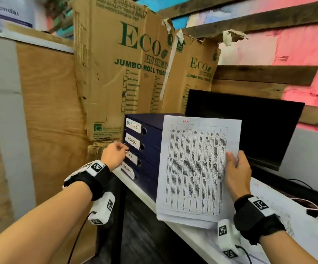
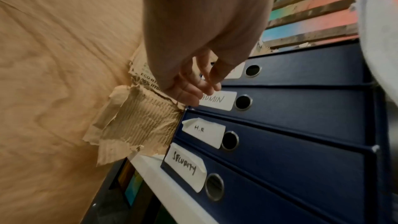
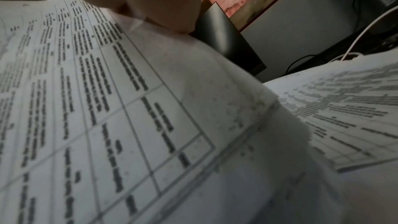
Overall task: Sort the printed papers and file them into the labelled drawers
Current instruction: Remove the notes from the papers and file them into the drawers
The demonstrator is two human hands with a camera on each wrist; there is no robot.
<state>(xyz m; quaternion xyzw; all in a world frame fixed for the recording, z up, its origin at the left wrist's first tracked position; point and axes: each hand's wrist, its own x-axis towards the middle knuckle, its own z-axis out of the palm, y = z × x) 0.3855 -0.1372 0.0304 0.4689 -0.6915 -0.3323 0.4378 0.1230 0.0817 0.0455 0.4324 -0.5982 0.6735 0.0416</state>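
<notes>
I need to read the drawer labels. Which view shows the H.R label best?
The left wrist view: the H.R label is close and legible. The head view shows it small, blurred. The right wrist view shows only papers.

The printed papers in my right grip are a thin white stack, held nearly upright by the right edge. The top sheet carries a dense table of small black text with "HR" written in red at its head. The drawers are dark blue, stacked four high on the white surface, all closed, with round finger holes and white labels: TASK LIST, ADMIN, H.R, SECURITY. More printed sheets lie flat on the surface.
</notes>
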